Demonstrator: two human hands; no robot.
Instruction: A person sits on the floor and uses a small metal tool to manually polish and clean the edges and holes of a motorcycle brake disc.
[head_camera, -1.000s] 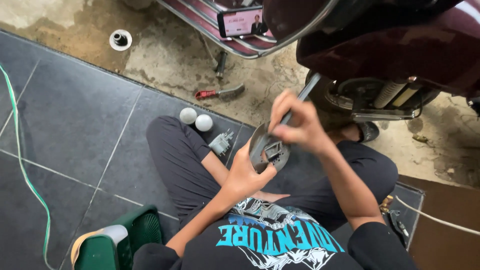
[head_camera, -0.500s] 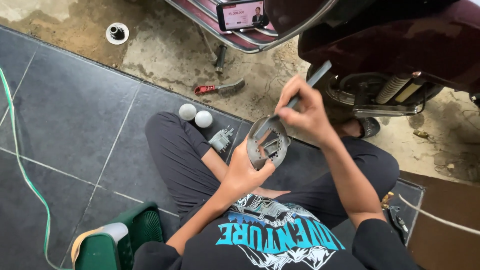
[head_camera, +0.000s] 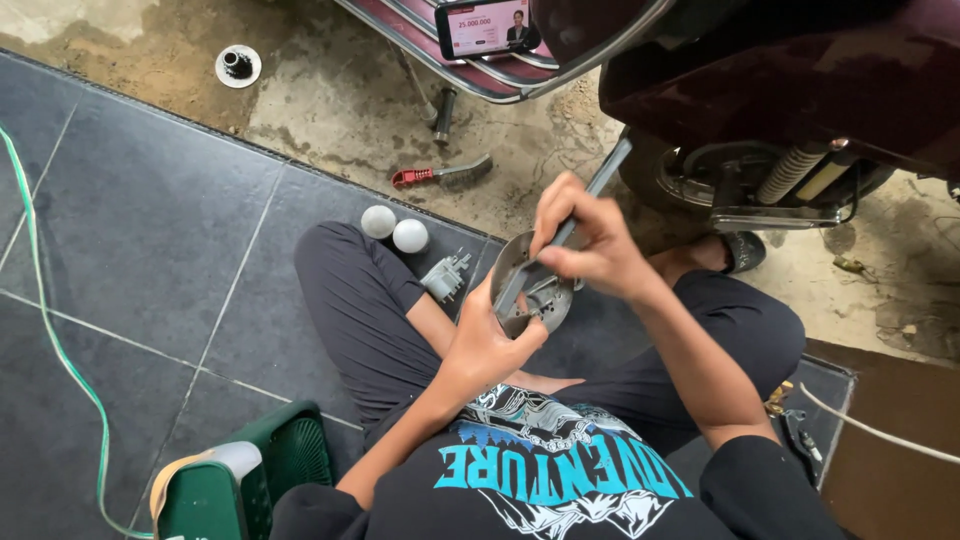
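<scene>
I sit cross-legged on dark floor tiles. My left hand (head_camera: 484, 345) holds a round grey metal plate (head_camera: 532, 285) with cut-outs, gripping its lower edge and tilting it up. My right hand (head_camera: 590, 240) grips a long flat metal file (head_camera: 600, 185) near its middle. The file's lower end lies across the face of the plate, and its upper end points toward the scooter wheel.
A maroon scooter (head_camera: 780, 90) stands ahead with its wheel hub (head_camera: 735, 180) exposed. A phone (head_camera: 483, 27) rests on its footboard. On the ground lie a wire brush (head_camera: 440, 176), two white balls (head_camera: 394, 229), a small grey part (head_camera: 445, 277), a green wire (head_camera: 40, 300) and a green basket (head_camera: 245, 485).
My right hand has pushed the file down across the plate, after drawing it up and back half a second ago. The left hand keeps the plate in nearly the same place.
</scene>
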